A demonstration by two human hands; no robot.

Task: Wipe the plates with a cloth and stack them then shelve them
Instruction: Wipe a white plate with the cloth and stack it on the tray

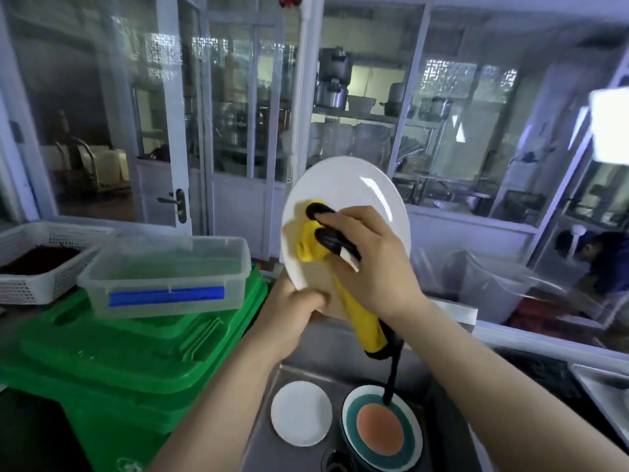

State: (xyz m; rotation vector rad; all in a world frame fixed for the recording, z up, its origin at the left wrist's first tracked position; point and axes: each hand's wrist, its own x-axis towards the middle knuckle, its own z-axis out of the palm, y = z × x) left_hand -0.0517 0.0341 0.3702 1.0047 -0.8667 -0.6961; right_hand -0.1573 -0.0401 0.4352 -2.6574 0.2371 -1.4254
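Note:
A large white plate [357,192] is held upright above the sink. My left hand [292,311] grips its lower rim. My right hand [367,260] presses a yellow cloth with black trim [309,247] against the plate's face; the cloth's tail hangs down below my wrist over the sink. Down in the steel sink [439,420] lie a small white plate [301,413] and, to its right, a plate with green rings and an orange centre [381,429] on top of another dish.
A green bin [136,356] stands at left, carrying a clear plastic box with a blue clip [166,277] and a white basket [37,260]. Glass partitions and shelves of pots fill the back. A person bends over at far right [592,264].

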